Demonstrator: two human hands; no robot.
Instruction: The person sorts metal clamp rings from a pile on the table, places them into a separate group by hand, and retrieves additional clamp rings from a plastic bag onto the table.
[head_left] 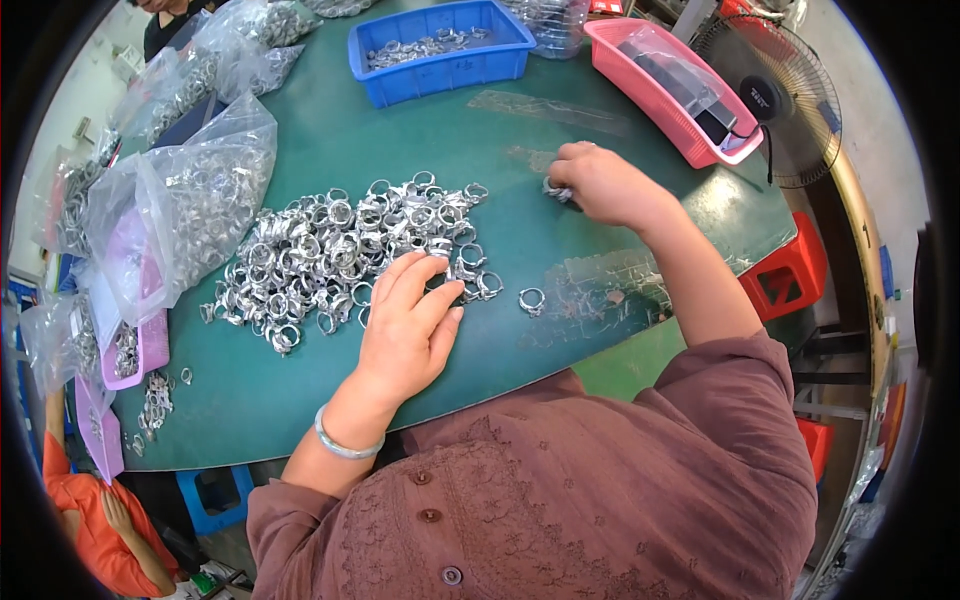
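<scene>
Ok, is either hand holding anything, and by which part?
The right hand holds what look like silvery rings; the fingers hide where. The left hand is at the edge of the ring pile; any hold cannot be told.

The hands (402, 330) partly hide some silvery rings (340, 240).

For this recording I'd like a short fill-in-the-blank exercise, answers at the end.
1. The hand touching the pile of rings is the person's ____ one.
2. The tabletop is ____ in colour.
3. The plastic tub near the table's far edge is ____ in colour.
4. The basket beside the fan is ____ in colour.

Missing words: left; green; blue; pink.
</scene>
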